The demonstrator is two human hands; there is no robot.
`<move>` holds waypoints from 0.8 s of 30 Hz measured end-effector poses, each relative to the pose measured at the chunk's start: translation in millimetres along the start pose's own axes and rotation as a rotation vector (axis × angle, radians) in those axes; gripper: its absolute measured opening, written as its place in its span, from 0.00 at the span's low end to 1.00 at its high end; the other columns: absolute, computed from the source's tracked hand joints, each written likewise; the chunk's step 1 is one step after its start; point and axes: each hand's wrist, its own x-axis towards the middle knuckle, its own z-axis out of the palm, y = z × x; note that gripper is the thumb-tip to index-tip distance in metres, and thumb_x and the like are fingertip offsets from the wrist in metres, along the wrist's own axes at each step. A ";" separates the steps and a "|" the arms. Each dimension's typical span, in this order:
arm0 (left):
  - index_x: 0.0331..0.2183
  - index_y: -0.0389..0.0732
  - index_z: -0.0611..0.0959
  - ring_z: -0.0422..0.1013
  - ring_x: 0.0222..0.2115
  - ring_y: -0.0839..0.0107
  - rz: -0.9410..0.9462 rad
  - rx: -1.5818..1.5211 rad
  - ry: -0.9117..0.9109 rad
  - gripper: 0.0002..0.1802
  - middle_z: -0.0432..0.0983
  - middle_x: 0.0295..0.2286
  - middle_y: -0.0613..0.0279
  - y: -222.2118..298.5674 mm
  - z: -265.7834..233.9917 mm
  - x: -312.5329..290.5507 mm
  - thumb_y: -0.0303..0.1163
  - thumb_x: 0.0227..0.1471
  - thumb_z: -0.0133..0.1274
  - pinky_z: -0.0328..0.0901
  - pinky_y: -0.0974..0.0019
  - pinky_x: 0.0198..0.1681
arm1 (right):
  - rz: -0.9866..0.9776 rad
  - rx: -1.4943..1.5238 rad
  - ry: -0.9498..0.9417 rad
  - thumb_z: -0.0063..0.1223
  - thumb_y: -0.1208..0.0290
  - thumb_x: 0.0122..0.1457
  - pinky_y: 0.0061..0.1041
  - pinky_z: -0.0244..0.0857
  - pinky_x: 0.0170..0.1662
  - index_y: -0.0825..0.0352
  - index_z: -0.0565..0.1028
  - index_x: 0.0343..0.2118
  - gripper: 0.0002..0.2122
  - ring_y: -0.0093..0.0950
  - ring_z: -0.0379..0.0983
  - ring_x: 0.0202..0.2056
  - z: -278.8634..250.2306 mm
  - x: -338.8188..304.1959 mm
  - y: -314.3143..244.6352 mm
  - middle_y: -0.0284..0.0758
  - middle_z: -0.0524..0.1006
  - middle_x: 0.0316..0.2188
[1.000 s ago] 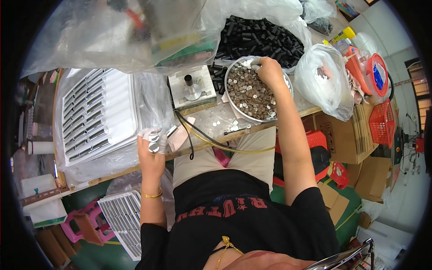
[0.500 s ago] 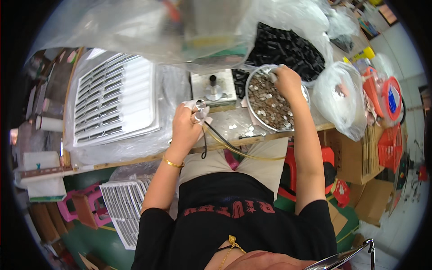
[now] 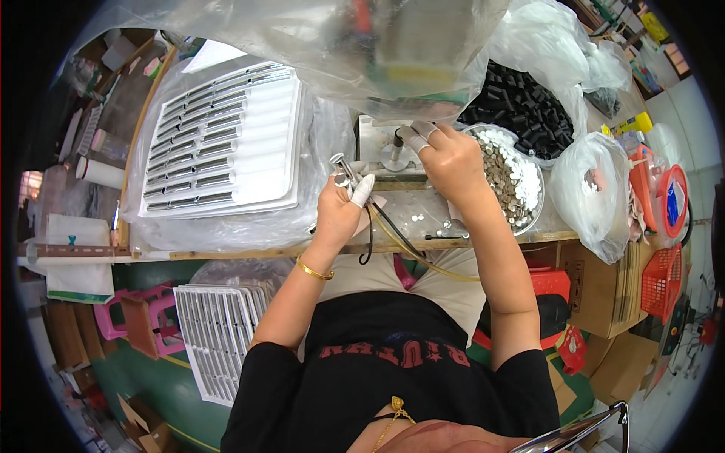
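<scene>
My left hand (image 3: 341,208), white covers on some fingertips, is closed around shiny chrome tubes (image 3: 340,163) just left of a small press fixture. The fixture has a metal plate (image 3: 368,142), a round silver base (image 3: 394,158) and a black-tipped post (image 3: 397,139). At the top of that post my right hand (image 3: 451,160) has its covered fingertips drawn together; whatever they pinch is too small or hidden to tell. Beside my right forearm stands a round bowl (image 3: 539,217) of small silver and brownish discs (image 3: 507,175), partly hidden by the hand.
A white tray (image 3: 266,143) with rows of chrome tubes (image 3: 205,160) lies on plastic sheeting at left. Black cylindrical pieces (image 3: 521,109) fill a bag behind the bowl. Clear plastic (image 3: 302,38) hangs over the back. A cable (image 3: 400,240) crosses the table's front edge.
My right hand has left the bowl of discs and come left to the fixture's post. In my left hand the tubes now point differently. The whole view has shifted.
</scene>
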 end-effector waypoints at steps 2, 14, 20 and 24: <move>0.43 0.37 0.71 0.68 0.25 0.82 0.007 -0.031 0.016 0.14 0.70 0.27 0.70 -0.6 -1.1 -0.9 0.27 0.55 0.52 0.71 0.70 0.29 | -0.031 -0.052 -0.054 0.51 0.79 0.37 0.25 0.70 0.26 0.63 0.79 0.34 0.17 0.29 0.73 0.26 -1.2 2.2 -3.4 0.34 0.78 0.32; 0.38 0.31 0.76 0.75 0.29 0.69 -0.200 -0.149 -0.091 0.10 0.76 0.29 0.55 9.1 -1.7 0.3 0.27 0.53 0.53 0.72 0.62 0.37 | 0.093 -0.051 -0.111 0.57 0.78 0.40 0.28 0.69 0.28 0.63 0.79 0.36 0.15 0.32 0.74 0.28 -4.9 -3.9 -9.1 0.36 0.77 0.32; 0.47 0.29 0.70 0.73 0.36 0.69 -0.208 -0.263 -0.191 0.19 0.76 0.36 0.53 19.9 3.8 1.4 0.24 0.53 0.53 0.69 0.66 0.43 | 0.551 0.535 -0.110 0.61 0.71 0.48 0.27 0.65 0.25 0.64 0.79 0.36 0.11 0.33 0.70 0.20 -13.0 -19.8 -32.8 0.39 0.74 0.23; 0.55 0.31 0.62 0.64 0.49 0.73 0.113 -0.027 -0.393 0.30 0.67 0.48 0.57 -0.3 6.0 1.8 0.19 0.51 0.52 0.60 0.71 0.51 | 0.728 0.720 -0.423 0.62 0.68 0.48 0.26 0.62 0.25 0.66 0.78 0.37 0.13 0.27 0.65 0.19 -18.4 -23.7 -50.1 0.37 0.70 0.18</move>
